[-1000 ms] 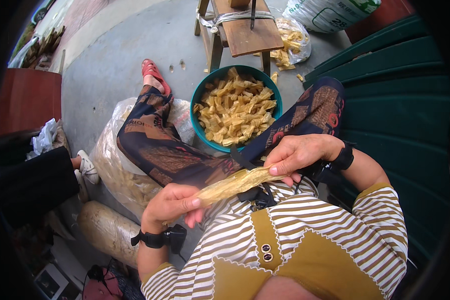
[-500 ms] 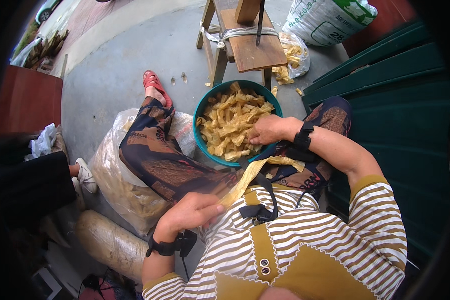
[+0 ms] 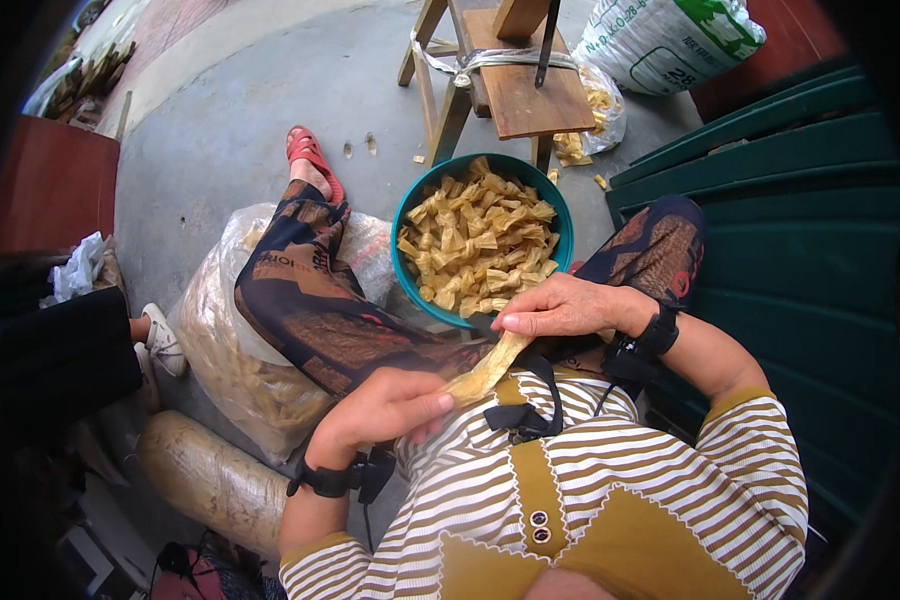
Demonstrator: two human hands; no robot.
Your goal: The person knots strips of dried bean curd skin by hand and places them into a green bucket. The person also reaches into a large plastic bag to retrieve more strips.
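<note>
My left hand (image 3: pixel 390 405) is closed on the lower end of a pale yellow dried strip (image 3: pixel 482 375) above my lap. My right hand (image 3: pixel 565 305) pinches the strip's upper end, just in front of the near rim of a round teal basin (image 3: pixel 566 240). The basin sits between my legs, heaped with short, crinkled yellow pieces (image 3: pixel 475 225), some apparently knotted. A black strap (image 3: pixel 540 395) hangs under the strip over my striped top.
A wooden bench (image 3: pixel 530 100) stands behind the basin, beside a bag of yellow pieces (image 3: pixel 605 115) and a white sack (image 3: pixel 660 45). Plastic bags (image 3: pixel 245 350) and a wrapped bundle (image 3: pixel 210 480) lie left. Another person's white shoe (image 3: pixel 165 345) is beyond. Green panels (image 3: pixel 790 250) line the right.
Half a second ago my right hand was down in the basin; it has pulled back toward me and grips the strip again. The strip's upper end is raised, and it runs more diagonally than a second ago.
</note>
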